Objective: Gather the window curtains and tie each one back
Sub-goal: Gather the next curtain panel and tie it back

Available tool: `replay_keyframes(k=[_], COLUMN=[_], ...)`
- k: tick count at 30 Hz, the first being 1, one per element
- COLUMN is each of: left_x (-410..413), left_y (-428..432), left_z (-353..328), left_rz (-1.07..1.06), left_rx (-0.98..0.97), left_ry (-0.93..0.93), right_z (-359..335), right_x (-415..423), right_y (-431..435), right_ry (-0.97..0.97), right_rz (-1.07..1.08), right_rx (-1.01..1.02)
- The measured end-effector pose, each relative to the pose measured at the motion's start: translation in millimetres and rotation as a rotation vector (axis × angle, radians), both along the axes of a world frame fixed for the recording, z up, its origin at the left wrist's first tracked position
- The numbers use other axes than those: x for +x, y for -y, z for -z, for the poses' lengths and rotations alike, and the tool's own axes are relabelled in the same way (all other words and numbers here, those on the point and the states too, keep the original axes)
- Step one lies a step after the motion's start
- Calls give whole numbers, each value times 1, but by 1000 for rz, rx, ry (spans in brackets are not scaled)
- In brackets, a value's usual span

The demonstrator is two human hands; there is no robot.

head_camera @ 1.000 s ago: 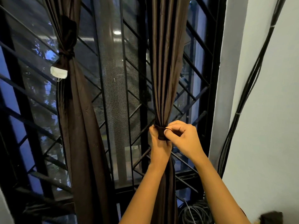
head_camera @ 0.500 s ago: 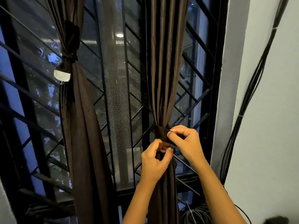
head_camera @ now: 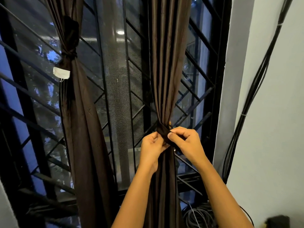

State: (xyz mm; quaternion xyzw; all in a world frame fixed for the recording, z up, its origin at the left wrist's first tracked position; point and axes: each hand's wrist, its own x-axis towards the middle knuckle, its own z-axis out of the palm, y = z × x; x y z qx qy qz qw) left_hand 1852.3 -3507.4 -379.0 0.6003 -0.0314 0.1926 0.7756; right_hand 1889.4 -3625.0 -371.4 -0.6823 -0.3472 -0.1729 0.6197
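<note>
**Ana:** How many curtains are tied?

**Ben:** One is done. The long dark brown curtain on the left point(head_camera: 79, 112) is bunched up. It has a tight cloth knot point(head_camera: 69, 53) round it, high up, with a small white tag point(head_camera: 61, 73) hanging just below.

**Ana:** And the other one?

**Ben:** The shiny dark brown curtain on the right point(head_camera: 166, 79) hangs in front of the black metal window bars point(head_camera: 105, 63). It is squeezed thin in the middle, and a dark brown cloth band point(head_camera: 162, 131) goes round it there.

**Ana:** What are the hands doing?

**Ben:** The right hand point(head_camera: 185, 142) pinches the band with thumb and finger. The left hand point(head_camera: 153, 148) is just beside it, fingers curled, pinching the band lower down.

**Ana:** So is it finished?

**Ben:** Not yet, I think. I see no knot here. The band needs tying and pulling tight.

**Ana:** What can't you see?

**Ben:** The back of the band is behind the curtain. Its ends hide under the fingers, and brown on brown is hard to see. The tops of both curtains are cut off.
</note>
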Motion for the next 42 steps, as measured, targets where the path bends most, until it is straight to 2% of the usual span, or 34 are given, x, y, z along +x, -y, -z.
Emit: replay_keyframes(k=[7, 14, 16, 19, 23, 26, 32, 38, 42], left_x=[2, 5, 4, 4, 3, 0, -3, -3, -4], left_y=[-3, -14, -18, -24, -28, -30, -34, -37, -38], left_z=[-8, -10, -11, -11, -16, -18, -20, -17, -11], left_rz=[134, 162, 149, 121, 140, 186, 193, 149, 192], left_rx=[-222, -213, -183, -180, -246, -280, -236, -151, -169], left_ry=[-101, -115, -124, -130, -187, -240, -250, -198, -152], right_z=[-1, -13, -16, -12, 3, 14, 14, 23, 22], right_x=[1, 4, 7, 14, 12, 9, 7, 6, -2], right_y=[0, 0, 0, 5, -6, -16, -29, -43, -51], right_ry=[-82, 91, 66, -102, -482, -601, -592, -501, -519], right_rz=[-30, 178, 200, 141, -85, -194, -109, 120, 94], right_rx=[-53, -150, -132, 5, 98, 132, 178, 176, 145])
